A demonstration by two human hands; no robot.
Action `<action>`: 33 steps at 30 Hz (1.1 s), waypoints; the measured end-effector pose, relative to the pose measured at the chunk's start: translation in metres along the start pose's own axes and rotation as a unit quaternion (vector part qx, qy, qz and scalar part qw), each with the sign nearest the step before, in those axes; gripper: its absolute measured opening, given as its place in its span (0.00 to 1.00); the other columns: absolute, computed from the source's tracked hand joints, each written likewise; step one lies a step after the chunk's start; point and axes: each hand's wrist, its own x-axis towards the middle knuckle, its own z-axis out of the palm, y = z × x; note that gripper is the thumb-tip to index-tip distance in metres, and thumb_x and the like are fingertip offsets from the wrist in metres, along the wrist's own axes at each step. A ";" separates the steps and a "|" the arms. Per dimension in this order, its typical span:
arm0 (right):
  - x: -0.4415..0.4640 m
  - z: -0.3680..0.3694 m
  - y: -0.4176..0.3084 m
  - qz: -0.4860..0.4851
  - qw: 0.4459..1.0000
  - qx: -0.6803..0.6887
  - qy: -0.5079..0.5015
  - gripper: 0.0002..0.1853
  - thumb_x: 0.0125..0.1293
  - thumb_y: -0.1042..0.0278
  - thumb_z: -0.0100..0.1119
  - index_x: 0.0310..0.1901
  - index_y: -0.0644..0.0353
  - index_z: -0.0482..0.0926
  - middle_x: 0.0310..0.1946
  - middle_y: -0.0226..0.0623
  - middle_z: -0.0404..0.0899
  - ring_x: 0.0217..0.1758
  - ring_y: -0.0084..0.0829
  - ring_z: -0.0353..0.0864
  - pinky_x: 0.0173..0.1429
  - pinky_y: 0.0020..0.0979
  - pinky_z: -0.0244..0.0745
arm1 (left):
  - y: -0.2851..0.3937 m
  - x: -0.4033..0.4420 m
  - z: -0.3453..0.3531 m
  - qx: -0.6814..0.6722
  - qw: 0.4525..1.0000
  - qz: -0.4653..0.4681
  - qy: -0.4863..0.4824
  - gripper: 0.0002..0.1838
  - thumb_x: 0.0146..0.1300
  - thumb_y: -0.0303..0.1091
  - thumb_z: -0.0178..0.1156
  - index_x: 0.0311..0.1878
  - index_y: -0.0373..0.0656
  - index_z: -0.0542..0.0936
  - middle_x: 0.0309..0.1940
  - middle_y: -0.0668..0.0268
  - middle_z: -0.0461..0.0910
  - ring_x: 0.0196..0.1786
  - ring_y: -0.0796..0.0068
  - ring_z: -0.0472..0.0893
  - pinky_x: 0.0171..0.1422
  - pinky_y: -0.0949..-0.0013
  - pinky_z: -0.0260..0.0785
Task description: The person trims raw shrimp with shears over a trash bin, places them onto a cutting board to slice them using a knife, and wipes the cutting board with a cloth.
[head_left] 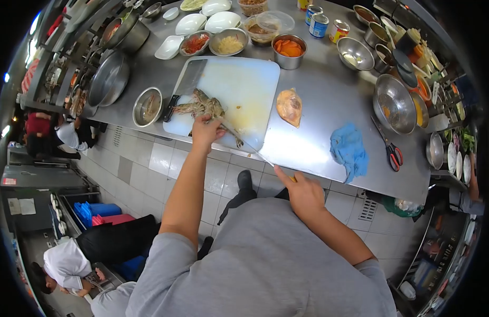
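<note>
My left hand [206,133] is over the near edge of the white cutting board [250,79], its fingers closed on a prawn [233,133] whose tail points toward me. Just beyond my fingers lies a pile of raw prawns [202,104]. My right hand [306,196] grips a slim knife [264,158] by its yellow handle, index finger stretched along it. The blade points toward the held prawn; whether its tip touches is unclear. A cleaver [190,76] with a black handle rests along the board's left side. Left of the board stands a metal bowl [148,107].
Right of the board lie an orange-pink piece of food [289,107], a blue cloth [349,151] and scissors [391,150]. Behind stand a tin of sliced carrots [289,51], bowls of chopped ingredients [227,43], and cans [319,25]. Another person [70,264] bends at lower left.
</note>
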 end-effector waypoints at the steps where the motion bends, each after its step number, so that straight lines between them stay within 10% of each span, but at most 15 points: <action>1: -0.001 -0.007 -0.003 0.000 1.000 -0.006 0.000 0.41 0.65 0.74 0.61 0.79 0.29 0.70 0.43 0.40 0.82 0.33 0.41 0.87 0.41 0.44 0.81 | 0.003 0.007 -0.002 0.036 0.999 -0.011 -0.028 0.26 0.68 0.27 0.69 0.63 0.30 0.70 0.41 0.53 0.84 0.36 0.66 0.88 0.38 0.67 0.89; 21: -0.054 -0.019 0.005 0.058 0.988 0.143 0.008 0.33 0.69 0.68 0.68 0.75 0.29 0.76 0.31 0.35 0.78 0.29 0.40 0.83 0.36 0.42 0.81 | -0.004 0.019 -0.002 0.144 0.989 0.027 -0.003 0.30 0.57 0.22 0.74 0.60 0.33 0.70 0.53 0.53 0.76 0.44 0.62 0.85 0.40 0.60 0.89; 26: -0.060 -0.019 0.013 0.078 0.983 0.160 0.051 0.35 0.67 0.70 0.71 0.74 0.28 0.76 0.31 0.35 0.78 0.31 0.40 0.82 0.37 0.41 0.80 | 0.015 0.011 -0.001 0.481 0.761 0.435 0.026 0.27 0.55 0.27 0.72 0.61 0.43 0.82 0.65 0.48 0.75 0.57 0.47 0.84 0.67 0.53 0.77; 33: -0.051 -0.009 -0.007 0.078 0.978 0.174 0.085 0.36 0.67 0.71 0.71 0.75 0.29 0.76 0.31 0.36 0.79 0.32 0.41 0.83 0.39 0.42 0.80 | 0.040 0.052 0.000 0.487 0.776 0.383 -0.117 0.14 0.57 0.28 0.68 0.49 0.46 0.88 0.66 0.47 0.74 0.60 0.45 0.82 0.70 0.53 0.75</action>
